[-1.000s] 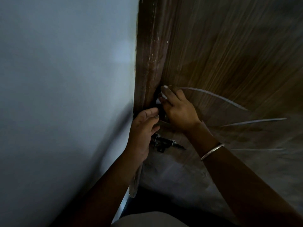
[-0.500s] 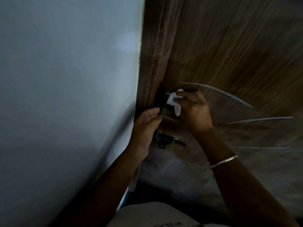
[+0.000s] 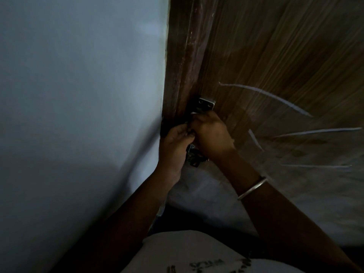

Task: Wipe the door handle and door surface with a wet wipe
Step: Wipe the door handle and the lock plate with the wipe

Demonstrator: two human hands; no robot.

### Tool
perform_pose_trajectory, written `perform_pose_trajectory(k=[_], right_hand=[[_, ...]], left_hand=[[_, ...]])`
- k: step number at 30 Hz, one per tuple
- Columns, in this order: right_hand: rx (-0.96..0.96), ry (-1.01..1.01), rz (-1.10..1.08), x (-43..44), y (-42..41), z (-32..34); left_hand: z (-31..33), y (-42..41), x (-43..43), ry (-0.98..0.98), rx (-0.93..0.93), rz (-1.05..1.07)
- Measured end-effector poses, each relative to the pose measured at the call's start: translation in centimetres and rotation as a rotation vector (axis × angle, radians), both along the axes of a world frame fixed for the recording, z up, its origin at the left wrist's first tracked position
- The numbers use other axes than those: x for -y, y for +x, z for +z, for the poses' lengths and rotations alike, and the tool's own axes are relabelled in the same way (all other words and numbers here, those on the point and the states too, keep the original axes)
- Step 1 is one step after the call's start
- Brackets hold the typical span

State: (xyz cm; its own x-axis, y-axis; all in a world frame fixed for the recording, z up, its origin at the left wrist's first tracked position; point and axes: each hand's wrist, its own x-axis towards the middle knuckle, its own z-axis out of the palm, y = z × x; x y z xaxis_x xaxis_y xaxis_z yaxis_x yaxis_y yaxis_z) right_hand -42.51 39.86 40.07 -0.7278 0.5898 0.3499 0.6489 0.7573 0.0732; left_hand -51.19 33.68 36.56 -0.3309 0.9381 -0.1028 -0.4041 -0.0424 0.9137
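Since half a second ago the right hand (image 3: 211,133) has dropped below the latch plate (image 3: 205,104), closing over the now-hidden wet wipe on the handle hardware, beside the curled left hand (image 3: 175,140), so handle wiping appears ongoing, door (image 3: 275,56) pending.

Pretty dim from where I'm watching: both hands bunched at the door (image 3: 275,56) edge, left hand (image 3: 174,146) touching right hand (image 3: 211,134) just below a metal latch plate (image 3: 206,104). Bangle (image 3: 253,188) on the right wrist, pale wall (image 3: 78,95) alongside.
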Motion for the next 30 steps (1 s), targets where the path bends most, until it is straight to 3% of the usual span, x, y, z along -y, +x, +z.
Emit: perform_pose_trajectory(k=[4,9,14,17,21,23,26,30], right_hand=[[-0.067,0.073,0.206,0.5,2.9,-0.1],[-0.345,-0.015,0.011,0.0,6.8,-1.3],[-0.582,-0.461,-0.298,-0.8,7.3,-1.2],[-0.518,-0.628,-0.271,-1.2,6.8,-0.4],[-0.232,-0.478,-0.103,-1.4,4.7,0.0],[-0.241,-0.448,-0.118,-1.4,4.2,-0.4],[-0.509,-0.464,-0.262,-0.8,4.7,-1.9],[-1.341,-1.034,-0.439,0.9,5.5,-3.4]], left_hand=[[0.0,-0.4,0.2,0.005,0.021,-0.01],[0.2,-0.3,0.4,0.027,-0.056,-0.056],[0.0,0.3,0.4,0.014,-0.093,-0.093],[0.0,0.5,0.2,0.022,-0.086,-0.108],[0.0,0.8,0.2,0.046,-0.058,-0.093],[0.1,1.0,0.2,0.046,-0.052,-0.091],[0.1,1.1,0.4,0.048,-0.044,-0.074],[0.0,1.2,0.5,0.038,-0.061,-0.045]])
